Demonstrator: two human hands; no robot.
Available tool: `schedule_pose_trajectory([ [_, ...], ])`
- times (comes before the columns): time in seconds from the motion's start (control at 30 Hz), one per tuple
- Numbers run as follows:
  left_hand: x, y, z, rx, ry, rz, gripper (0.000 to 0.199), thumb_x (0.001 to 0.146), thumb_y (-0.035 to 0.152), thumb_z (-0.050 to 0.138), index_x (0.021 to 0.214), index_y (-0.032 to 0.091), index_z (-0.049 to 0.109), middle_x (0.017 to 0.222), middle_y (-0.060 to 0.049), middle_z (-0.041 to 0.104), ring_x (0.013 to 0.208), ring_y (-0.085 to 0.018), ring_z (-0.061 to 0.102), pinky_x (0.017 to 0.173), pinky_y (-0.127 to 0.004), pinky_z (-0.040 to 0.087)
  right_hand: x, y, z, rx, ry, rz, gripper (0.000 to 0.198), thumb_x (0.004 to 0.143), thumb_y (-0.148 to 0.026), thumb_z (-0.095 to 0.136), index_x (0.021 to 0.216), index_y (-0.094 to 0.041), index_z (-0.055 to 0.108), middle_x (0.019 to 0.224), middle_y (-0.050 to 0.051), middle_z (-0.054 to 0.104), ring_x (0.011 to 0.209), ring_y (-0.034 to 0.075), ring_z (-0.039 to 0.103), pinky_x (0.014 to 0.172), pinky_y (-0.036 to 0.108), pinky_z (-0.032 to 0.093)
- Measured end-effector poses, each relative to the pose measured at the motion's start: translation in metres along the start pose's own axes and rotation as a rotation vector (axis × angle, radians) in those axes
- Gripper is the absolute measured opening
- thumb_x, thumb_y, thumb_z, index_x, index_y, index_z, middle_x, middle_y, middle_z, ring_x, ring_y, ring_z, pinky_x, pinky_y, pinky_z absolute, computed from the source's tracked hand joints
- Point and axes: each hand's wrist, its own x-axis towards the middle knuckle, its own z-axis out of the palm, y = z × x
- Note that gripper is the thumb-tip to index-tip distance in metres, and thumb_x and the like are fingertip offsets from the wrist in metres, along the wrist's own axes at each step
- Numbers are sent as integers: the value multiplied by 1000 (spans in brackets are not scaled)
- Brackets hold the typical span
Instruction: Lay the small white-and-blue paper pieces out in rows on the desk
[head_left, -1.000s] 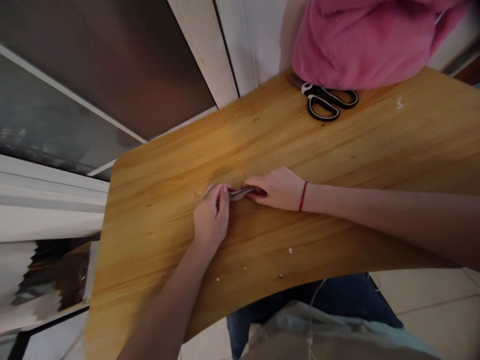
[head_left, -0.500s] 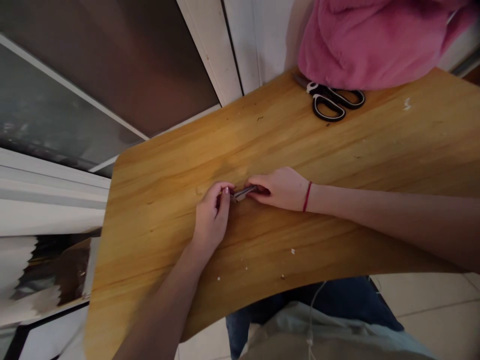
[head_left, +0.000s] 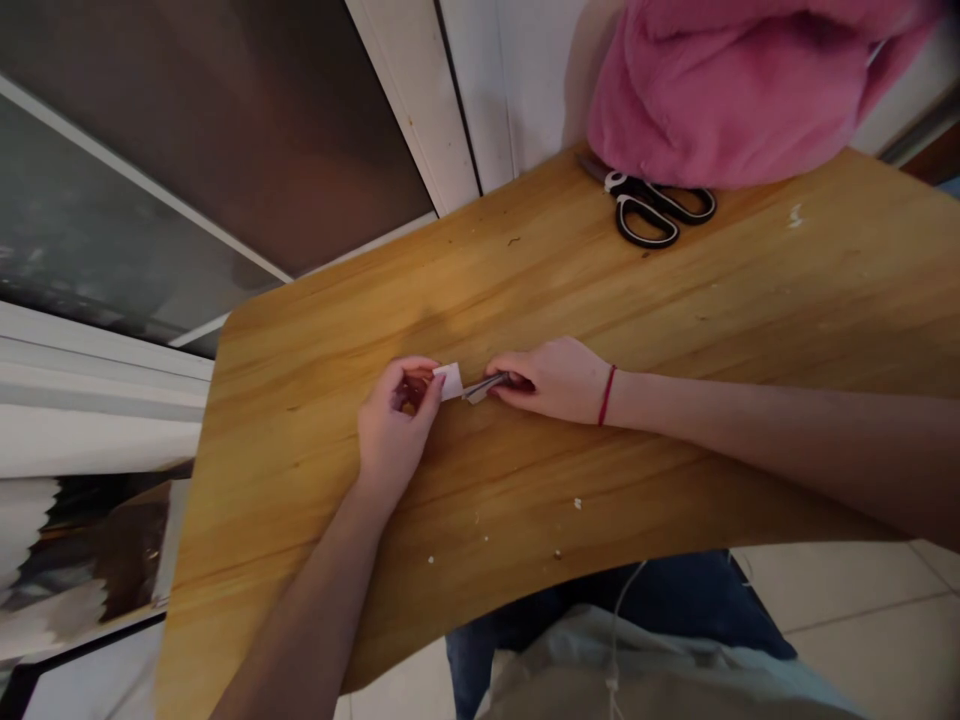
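Observation:
Between the thumb and fingers of my left hand (head_left: pixel 394 420) is a small white piece of paper (head_left: pixel 450 381), held up just above the table. My right hand (head_left: pixel 551 380), with a red string round its wrist, is closed on slim metal tweezers (head_left: pixel 486 384). Their tips point left and end close beside the paper's right edge; whether they touch it I cannot tell. A small pale bit shows at the tweezers' tips, too small to name. The right fingers hide the tweezers' rear end.
Black-handled scissors (head_left: pixel 651 208) lie at the back of the wooden table (head_left: pixel 300 520), partly against a pink plush cloth (head_left: pixel 735 100). Small white scraps (head_left: pixel 577 503) are scattered near the front edge. A glass door with white frames (head_left: pixel 405 100) stands behind the table.
My left hand has drawn left, away from the tweezers, and the white paper now shows in its fingers. My right hand has stayed nearly in place with the tweezers.

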Motion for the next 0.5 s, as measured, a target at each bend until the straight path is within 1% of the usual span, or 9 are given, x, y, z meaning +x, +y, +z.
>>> schedule_pose_trajectory([
  [0.07,-1,2,1,86,15,95,10,82,29,60,89,23,65,79,0,62,68,-10,56,64,-23,46,0,0,-1,-9,-12,-9,27,87,-37,49,104,-24,64,73,-1,66,61,13,54,53,23,25],
  [0.13,-1,4,3,149,-48,195,11,83,27,60,88,24,69,81,0,64,70,-11,57,65,-24,47,0,-1,-1,-18,-23,-20,27,87,-37,48,105,-23,63,72,0,65,62,13,54,53,23,25],
  [0.2,-2,6,8,162,-112,250,14,85,24,58,91,26,70,83,-1,66,74,-12,60,68,-26,48,0,-2,-2,-19,-30,-18,29,87,-37,49,106,-20,61,74,2,66,63,14,55,53,23,25],
  [0.33,-3,8,14,149,-148,246,19,87,23,54,98,25,69,86,-2,68,77,-13,62,71,-27,49,1,-4,-2,7,-34,28,34,87,-40,51,108,-15,57,75,3,65,61,13,53,52,24,24],
  [0.5,-2,9,13,81,-187,138,20,90,29,49,100,25,66,92,-2,68,82,-14,62,75,-29,49,1,-2,-2,33,-33,21,38,85,-42,53,113,-17,56,75,1,64,62,13,53,53,24,25],
])
